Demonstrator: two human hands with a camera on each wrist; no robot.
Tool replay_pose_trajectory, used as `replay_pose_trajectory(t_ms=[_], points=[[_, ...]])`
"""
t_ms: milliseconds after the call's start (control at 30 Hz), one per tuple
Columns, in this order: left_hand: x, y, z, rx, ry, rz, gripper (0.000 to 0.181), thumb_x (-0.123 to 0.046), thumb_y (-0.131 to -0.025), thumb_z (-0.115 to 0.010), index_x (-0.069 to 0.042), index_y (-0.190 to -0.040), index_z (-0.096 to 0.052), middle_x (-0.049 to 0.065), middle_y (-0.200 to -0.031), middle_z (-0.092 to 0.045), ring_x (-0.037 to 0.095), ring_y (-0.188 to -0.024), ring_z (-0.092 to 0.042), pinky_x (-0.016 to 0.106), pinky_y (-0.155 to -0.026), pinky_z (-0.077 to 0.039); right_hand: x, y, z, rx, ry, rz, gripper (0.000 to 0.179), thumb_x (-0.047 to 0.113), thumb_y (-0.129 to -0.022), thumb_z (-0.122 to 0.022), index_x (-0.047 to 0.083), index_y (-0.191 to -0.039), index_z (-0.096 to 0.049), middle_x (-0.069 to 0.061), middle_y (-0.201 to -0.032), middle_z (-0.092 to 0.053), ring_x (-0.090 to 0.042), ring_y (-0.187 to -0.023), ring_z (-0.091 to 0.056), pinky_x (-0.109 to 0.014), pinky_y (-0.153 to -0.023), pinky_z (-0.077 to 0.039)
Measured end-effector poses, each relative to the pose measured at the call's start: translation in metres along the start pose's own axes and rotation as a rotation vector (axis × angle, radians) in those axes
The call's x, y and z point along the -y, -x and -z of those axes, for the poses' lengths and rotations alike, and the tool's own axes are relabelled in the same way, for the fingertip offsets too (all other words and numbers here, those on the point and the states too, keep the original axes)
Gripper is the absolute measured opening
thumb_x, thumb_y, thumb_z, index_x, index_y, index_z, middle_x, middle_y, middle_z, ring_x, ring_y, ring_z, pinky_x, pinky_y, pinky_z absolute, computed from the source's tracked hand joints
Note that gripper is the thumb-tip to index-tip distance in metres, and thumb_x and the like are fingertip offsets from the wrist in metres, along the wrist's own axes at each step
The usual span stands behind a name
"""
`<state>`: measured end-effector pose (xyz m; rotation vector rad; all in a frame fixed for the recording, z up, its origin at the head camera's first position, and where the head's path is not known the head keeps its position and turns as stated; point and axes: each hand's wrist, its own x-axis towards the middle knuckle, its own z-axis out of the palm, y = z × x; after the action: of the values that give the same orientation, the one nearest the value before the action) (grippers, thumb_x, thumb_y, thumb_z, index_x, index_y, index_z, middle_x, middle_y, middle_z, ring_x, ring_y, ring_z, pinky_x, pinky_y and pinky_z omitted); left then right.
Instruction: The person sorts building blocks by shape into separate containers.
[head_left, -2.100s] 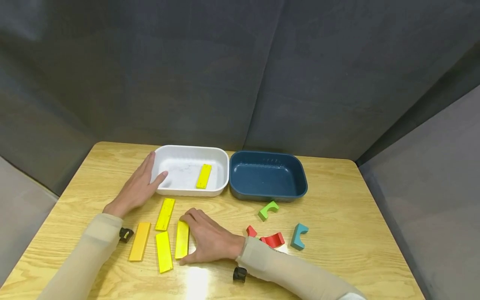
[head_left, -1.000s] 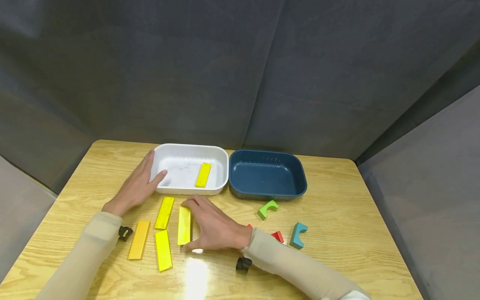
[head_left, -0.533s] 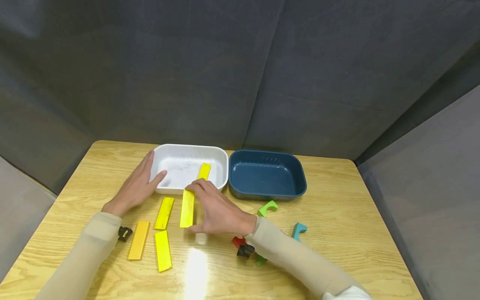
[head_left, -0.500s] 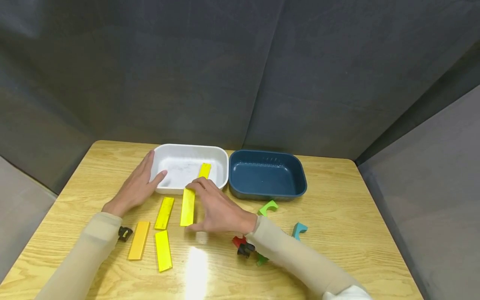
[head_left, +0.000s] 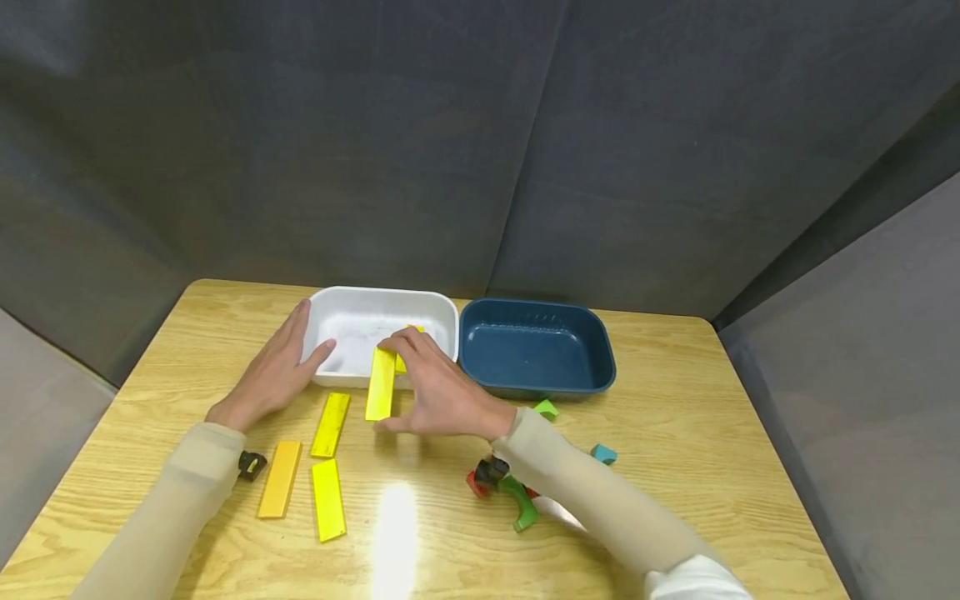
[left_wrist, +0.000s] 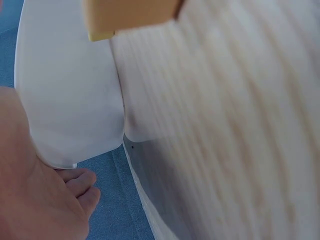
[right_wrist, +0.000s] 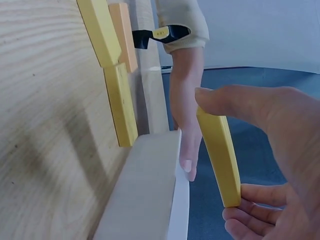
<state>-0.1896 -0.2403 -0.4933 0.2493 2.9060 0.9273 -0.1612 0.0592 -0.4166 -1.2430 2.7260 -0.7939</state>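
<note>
My right hand (head_left: 442, 393) pinches a flat yellow block (head_left: 380, 383) lengthwise between thumb and fingers. In the right wrist view this block (right_wrist: 220, 155) is held off the table, near the white tub's front wall. My left hand (head_left: 273, 367) holds the left end of the white tub (head_left: 360, 379), its thumb over the rim and its fingers along the outside. Inside the tub lies another yellow block (head_left: 401, 363), partly covered by the right hand. On the table before the tub lie two yellow blocks, one nearer the tub (head_left: 330, 425) and one lower (head_left: 328, 500), plus an orange-yellow block (head_left: 280, 480).
A dark blue tub (head_left: 536, 354) stands directly right of the white one. Around the right forearm lie green arch blocks (head_left: 521, 503), red pieces (head_left: 477, 485) and a blue piece (head_left: 603, 454), partly hidden by the sleeve. Grey cloth (head_left: 360, 150) hangs behind the wooden table (head_left: 690, 417).
The right hand has lifted the yellow block from the table and carried it forward to the white tub's front rim. The left hand has stayed at the tub's left end.
</note>
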Motion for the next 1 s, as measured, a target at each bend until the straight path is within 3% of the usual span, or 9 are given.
replay_pose_trajectory(t_ms=[1000], points=[[-0.001, -0.001, 0.0, -0.015, 0.0, -0.016, 0.095, -0.064, -0.11, -0.039, -0.012, -0.172, 0.011, 0.01, -0.18, 0.009, 0.044, -0.165, -0.006, 0.065, -0.13, -0.014, -0.028, -0.038, 0.006, 0.003, 0.071, -0.091, 0.092, 0.049, -0.079, -0.094, 0.005, -0.149, -0.051, -0.008, -0.143, -0.051, -0.022, -0.125, -0.049, -0.033, -0.107, -0.052]])
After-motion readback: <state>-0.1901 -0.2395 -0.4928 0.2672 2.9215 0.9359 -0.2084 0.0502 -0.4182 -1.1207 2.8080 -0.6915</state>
